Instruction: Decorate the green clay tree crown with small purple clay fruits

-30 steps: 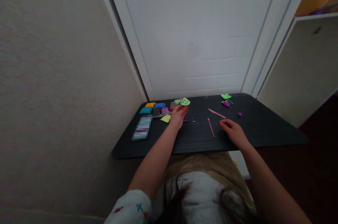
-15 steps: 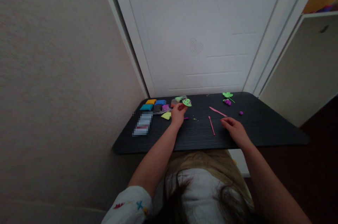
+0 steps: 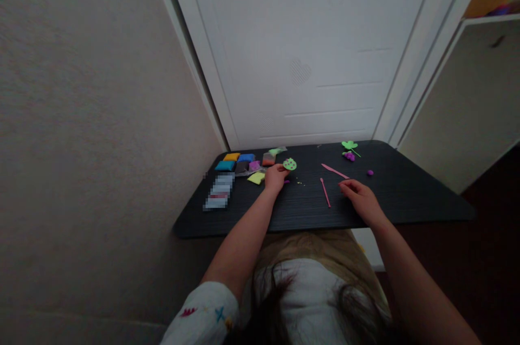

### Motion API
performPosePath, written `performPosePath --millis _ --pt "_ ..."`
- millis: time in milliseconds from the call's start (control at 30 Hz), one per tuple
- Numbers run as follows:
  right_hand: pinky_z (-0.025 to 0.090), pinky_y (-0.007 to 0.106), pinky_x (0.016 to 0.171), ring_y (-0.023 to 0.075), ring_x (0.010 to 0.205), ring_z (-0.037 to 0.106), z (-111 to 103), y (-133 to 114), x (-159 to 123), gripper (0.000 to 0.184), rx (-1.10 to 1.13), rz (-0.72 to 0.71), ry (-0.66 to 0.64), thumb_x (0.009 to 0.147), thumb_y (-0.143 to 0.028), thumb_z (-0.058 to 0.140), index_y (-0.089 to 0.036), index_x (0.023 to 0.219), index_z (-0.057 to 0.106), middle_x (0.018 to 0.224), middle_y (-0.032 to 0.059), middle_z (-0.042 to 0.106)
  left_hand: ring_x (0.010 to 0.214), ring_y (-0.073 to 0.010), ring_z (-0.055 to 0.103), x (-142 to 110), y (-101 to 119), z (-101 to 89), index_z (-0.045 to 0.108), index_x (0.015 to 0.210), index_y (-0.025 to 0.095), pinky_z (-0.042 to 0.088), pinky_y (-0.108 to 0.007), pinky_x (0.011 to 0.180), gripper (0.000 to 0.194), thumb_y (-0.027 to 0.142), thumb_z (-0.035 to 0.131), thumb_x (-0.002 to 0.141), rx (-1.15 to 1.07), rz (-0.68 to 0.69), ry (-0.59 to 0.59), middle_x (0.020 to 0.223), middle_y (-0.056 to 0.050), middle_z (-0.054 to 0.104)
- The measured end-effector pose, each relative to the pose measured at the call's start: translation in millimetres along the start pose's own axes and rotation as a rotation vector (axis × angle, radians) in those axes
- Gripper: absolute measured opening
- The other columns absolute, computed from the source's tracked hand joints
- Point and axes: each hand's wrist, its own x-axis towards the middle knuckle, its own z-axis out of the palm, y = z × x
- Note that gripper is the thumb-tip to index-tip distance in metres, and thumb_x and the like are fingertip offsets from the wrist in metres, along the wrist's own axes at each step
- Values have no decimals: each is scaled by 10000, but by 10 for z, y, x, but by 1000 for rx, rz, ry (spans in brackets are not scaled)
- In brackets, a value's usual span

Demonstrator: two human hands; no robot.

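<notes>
My left hand [image 3: 275,177] pinches a flat green clay shape with purple dots [image 3: 290,164] just above the dark table [image 3: 406,199]. Left of it lie several coloured clay packs [image 3: 239,162] and a yellow clay piece [image 3: 256,177]. My right hand [image 3: 361,197] rests on the table with fingers curled loosely, holding nothing that I can see. A pink modelling tool [image 3: 325,193] lies just left of it, and a second pink tool [image 3: 335,171] lies beyond its fingertips.
A green clay leaf shape with purple balls [image 3: 349,150] sits at the far edge, a small purple ball [image 3: 369,173] to the right of the tools. A blurred booklet [image 3: 219,191] lies at the left. A white door [image 3: 309,47] stands behind the table; a cabinet [image 3: 467,106] at the right.
My left hand has carried the green dotted shape a little to the right and lower toward the table. My right hand has stayed where it was.
</notes>
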Motion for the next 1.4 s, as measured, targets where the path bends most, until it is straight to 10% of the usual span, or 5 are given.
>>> performPosePath --millis 1400 --pt "401 281 637 165 698 555 -14 13 -20 314 -40 -28 23 731 -444 501 -177 846 623 778 34 632 896 -171 553 -94 93 -36 497 1089 137 473 -381 768 318 315 473 826 394 21 70 1046 -80 550"
